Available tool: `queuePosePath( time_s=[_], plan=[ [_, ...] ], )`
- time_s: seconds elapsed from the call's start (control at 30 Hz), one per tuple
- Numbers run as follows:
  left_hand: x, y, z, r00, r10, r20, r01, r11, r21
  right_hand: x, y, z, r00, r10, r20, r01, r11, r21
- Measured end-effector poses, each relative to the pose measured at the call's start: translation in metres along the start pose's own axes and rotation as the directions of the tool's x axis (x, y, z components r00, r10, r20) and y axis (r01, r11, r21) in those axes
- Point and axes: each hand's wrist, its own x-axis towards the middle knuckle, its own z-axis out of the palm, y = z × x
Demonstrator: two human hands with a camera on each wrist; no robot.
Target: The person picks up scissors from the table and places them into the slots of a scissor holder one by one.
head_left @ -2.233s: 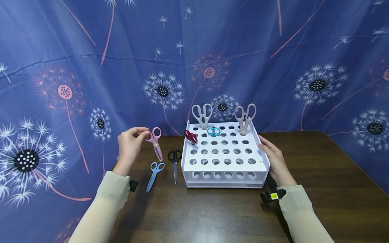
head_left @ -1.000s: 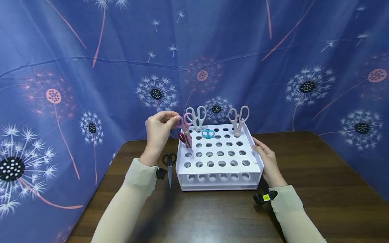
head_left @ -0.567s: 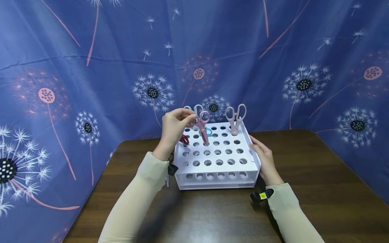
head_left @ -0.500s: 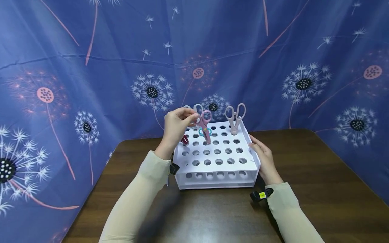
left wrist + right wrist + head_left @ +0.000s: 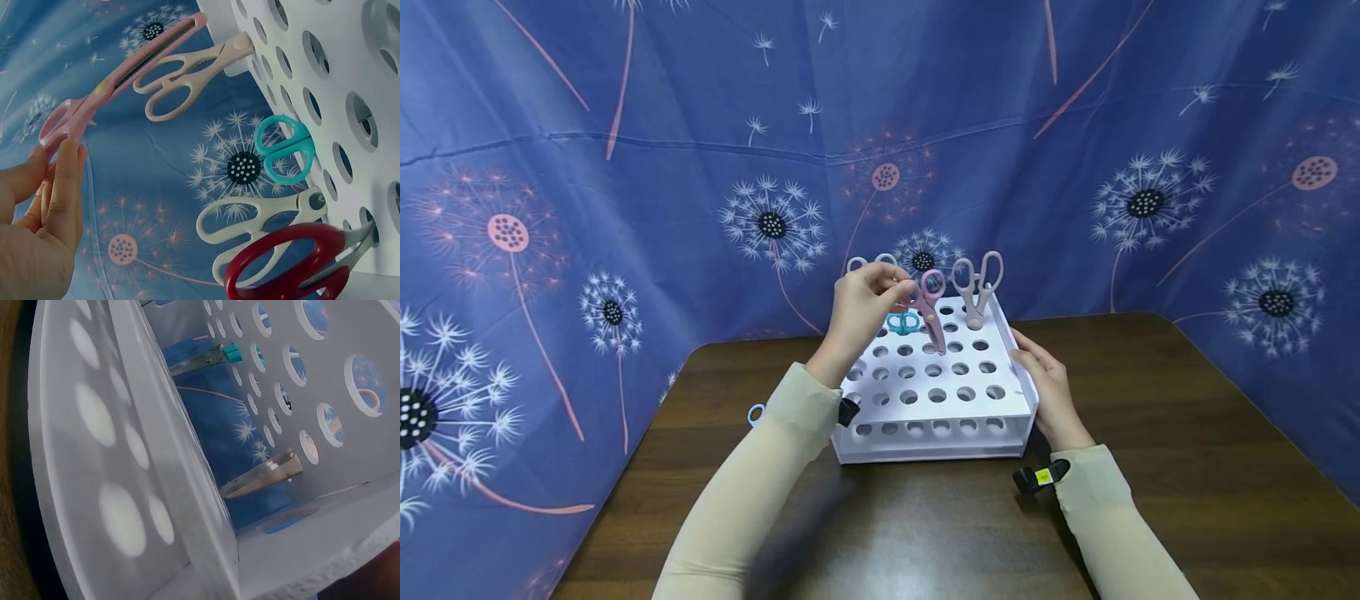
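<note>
My left hand [image 5: 865, 304] pinches one handle loop of the pink scissors [image 5: 929, 310], whose blades slant down over the back half of a white rack [image 5: 925, 453] full of round holes. At the rack's right side, my right hand [image 5: 1047, 383] grips the edge. Beige scissors [image 5: 974, 317] stand handles-up in the back right of the rack. Teal scissors [image 5: 294, 147], white scissors [image 5: 301, 201] and red scissors [image 5: 306, 231] also sit in holes; in the head view my left hand hides the red pair. Beneath the top board, the right wrist view shows the beige scissors' blade end [image 5: 269, 475].
A blue scissors handle [image 5: 750, 414] shows on the wooden table [image 5: 947, 533] left of my left sleeve [image 5: 760, 483], which hides the rest. A blue patterned curtain [image 5: 700, 92] hangs behind the table. The rack has a lower holed board too.
My left hand has carried the pink scissors rightwards from above the table's left side to over the rack. My right hand stays on the rack's side. The black scissors are now hidden behind my sleeve.
</note>
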Motion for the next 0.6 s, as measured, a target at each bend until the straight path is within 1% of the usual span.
queuePosePath(
  time_s=[0.23, 0.33, 0.47, 0.6],
  plan=[
    [0.002, -0.002, 0.009, 1.0, -0.021, -0.004, 0.021, 0.999, 0.038, 0.001, 0.002, 0.0, 1.0, 0.002, -0.009, -0.002, 1.0, 0.03],
    [0.003, -0.002, 0.013, 1.0, -0.009, -0.011, 0.009, 0.998, 0.06, 0.001, 0.002, -0.001, 1.0, -0.001, -0.01, 0.001, 0.999, 0.036],
    [0.005, -0.001, 0.018, 0.999, 0.025, -0.034, -0.022, 0.995, 0.098, 0.0, 0.001, -0.001, 1.0, 0.0, -0.014, 0.001, 0.999, 0.041],
    [0.005, 0.002, 0.022, 0.998, 0.038, -0.047, -0.031, 0.992, 0.126, -0.001, -0.001, 0.0, 1.0, 0.009, -0.014, -0.008, 0.999, 0.037]
  ],
)
